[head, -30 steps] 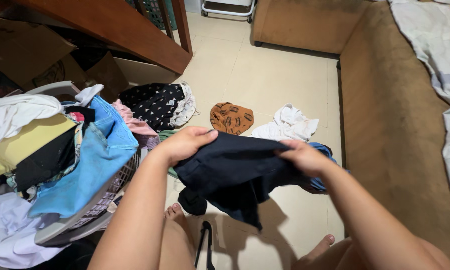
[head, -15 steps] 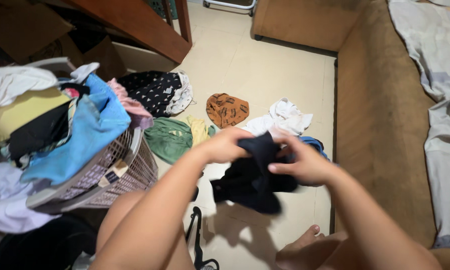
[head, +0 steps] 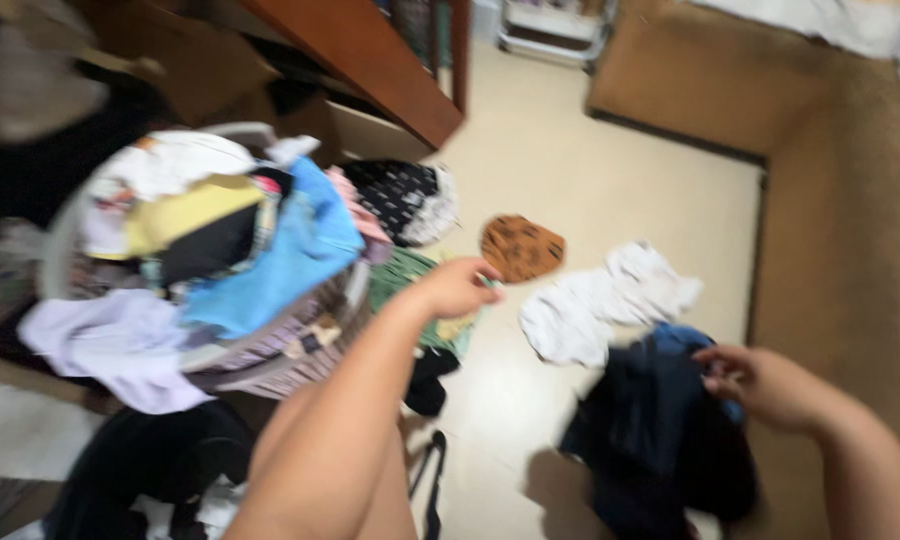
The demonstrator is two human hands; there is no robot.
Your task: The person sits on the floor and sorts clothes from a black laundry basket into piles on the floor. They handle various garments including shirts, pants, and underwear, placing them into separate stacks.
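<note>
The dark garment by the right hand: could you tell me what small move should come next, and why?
Probably let go of it. The right hand rests on the dark garment, already down on the floor beside the white clothes, while the left hand reaches toward the green garment by the basket.

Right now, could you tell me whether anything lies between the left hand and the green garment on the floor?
Nothing visible does: the left hand hovers directly over the green garment, beside the laundry basket. Whether they touch is blurred.
</note>
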